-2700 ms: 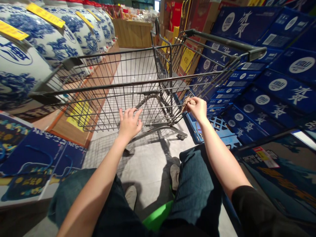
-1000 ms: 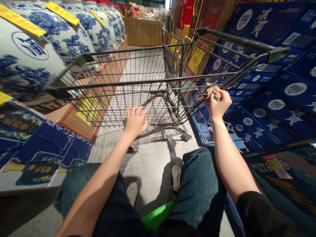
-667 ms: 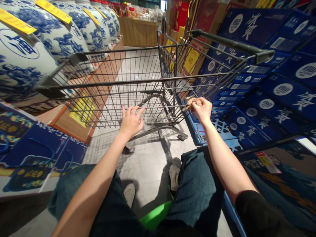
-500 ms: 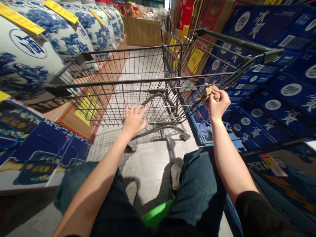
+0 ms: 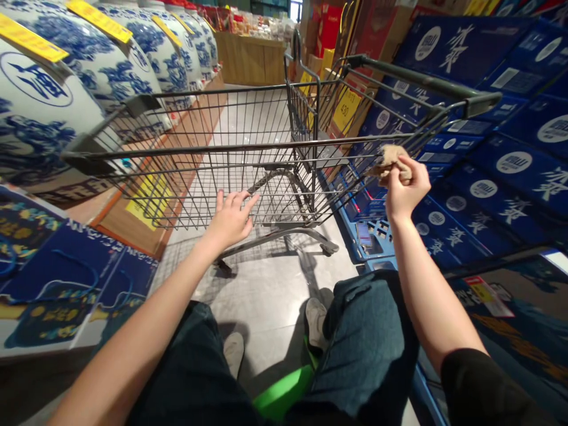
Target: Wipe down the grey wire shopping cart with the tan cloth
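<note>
A dark wire shopping cart stands crosswise in front of me. My right hand is closed on a crumpled tan cloth, which lies against the wires near the cart's right end. My left hand has its fingers spread at the lower wires of the near side, with nothing in it; whether it touches them I cannot tell.
White and blue jars with yellow tags line a wooden platform on the left. Blue boxes are stacked at the right above a blue plastic pallet. Something green is between my legs. Blue gift bags stand at the lower left.
My right hand has moved right along the cart with the cloth. My left hand has shifted slightly left, fingers still spread. The view has shifted a little.
</note>
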Available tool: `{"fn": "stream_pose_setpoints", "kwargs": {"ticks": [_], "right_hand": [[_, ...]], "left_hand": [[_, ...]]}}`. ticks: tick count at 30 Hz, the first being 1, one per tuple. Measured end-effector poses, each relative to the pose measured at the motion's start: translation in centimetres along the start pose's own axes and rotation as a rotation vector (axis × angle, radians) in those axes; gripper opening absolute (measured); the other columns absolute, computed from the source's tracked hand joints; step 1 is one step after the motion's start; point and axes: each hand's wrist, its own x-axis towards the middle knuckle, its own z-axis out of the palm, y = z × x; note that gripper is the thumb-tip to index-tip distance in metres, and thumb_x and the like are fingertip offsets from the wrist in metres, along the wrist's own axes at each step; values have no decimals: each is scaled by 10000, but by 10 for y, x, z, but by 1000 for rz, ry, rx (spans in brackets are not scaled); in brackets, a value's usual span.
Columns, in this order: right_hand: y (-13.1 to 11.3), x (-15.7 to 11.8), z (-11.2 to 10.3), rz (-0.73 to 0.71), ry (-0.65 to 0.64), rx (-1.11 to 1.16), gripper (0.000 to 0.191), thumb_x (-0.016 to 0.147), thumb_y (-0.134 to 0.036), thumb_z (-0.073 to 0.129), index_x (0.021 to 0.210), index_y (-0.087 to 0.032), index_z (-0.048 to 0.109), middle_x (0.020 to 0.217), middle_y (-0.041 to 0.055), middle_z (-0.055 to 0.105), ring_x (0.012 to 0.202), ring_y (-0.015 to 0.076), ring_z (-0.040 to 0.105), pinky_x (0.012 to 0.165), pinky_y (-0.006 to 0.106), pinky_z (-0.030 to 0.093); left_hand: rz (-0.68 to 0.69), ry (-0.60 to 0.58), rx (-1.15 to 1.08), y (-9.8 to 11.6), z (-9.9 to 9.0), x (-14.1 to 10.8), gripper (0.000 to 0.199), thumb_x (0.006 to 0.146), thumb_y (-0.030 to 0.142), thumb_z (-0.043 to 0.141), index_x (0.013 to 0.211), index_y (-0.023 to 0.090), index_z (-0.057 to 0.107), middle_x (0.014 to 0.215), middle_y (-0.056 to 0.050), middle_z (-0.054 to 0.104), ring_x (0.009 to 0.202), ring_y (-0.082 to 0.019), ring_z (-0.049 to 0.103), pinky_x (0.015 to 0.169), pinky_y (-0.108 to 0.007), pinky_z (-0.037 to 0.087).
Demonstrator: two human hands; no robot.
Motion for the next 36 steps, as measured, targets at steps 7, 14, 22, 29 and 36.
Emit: {"fn": "stream_pose_setpoints", "kwargs": {"ticks": [7, 14, 22, 29, 36], "right_hand": [[-4, -32, 13, 13, -310, -140, 215, 790, -269, 588, 910, -199, 752, 927, 99, 783, 892, 249, 717, 861, 387, 561], [-12, -51, 14, -38, -437, -194, 286, 857, -264, 573, 1040, -220, 789, 1004, 83, 792, 928, 231, 712, 870, 347, 551], [-22, -48, 19, -27, -577, -329, 289, 817, -239, 623, 1042, -264, 803, 940, 52, 764, 894, 231, 701, 787, 316, 525], [-21, -23, 13, -84, -278, -246, 257, 867, -257, 565, 1012, -233, 775, 1013, 82, 776, 946, 236, 697, 859, 347, 537], [-23, -35, 9, -60, -506, -263, 212, 811, -235, 626, 957, -245, 780, 951, 58, 793, 883, 236, 715, 807, 345, 543]], "left_hand": [[-11, 9, -5, -12, 0, -4, 676, 908, 278, 541, 1579, 205, 502, 1533, -195, 518, 1441, -422, 427, 1268, -747, 164], [13, 5, 9, -20, -3, -6, 649, 927, 312, 517, 1563, 184, 515, 1513, -200, 528, 1435, -417, 435, 1272, -742, 164], [-8, 50, -21, -18, 3, -9, 682, 903, 285, 562, 1580, 229, 500, 1525, -169, 529, 1448, -404, 430, 1295, -725, 109], [7, 74, -24, -22, 5, -8, 656, 898, 256, 555, 1554, 238, 545, 1482, -167, 575, 1412, -398, 476, 1289, -722, 165], [5, 92, 11, -21, 6, -7, 597, 922, 272, 526, 1514, 217, 580, 1473, -174, 588, 1401, -389, 491, 1276, -725, 200]]}}
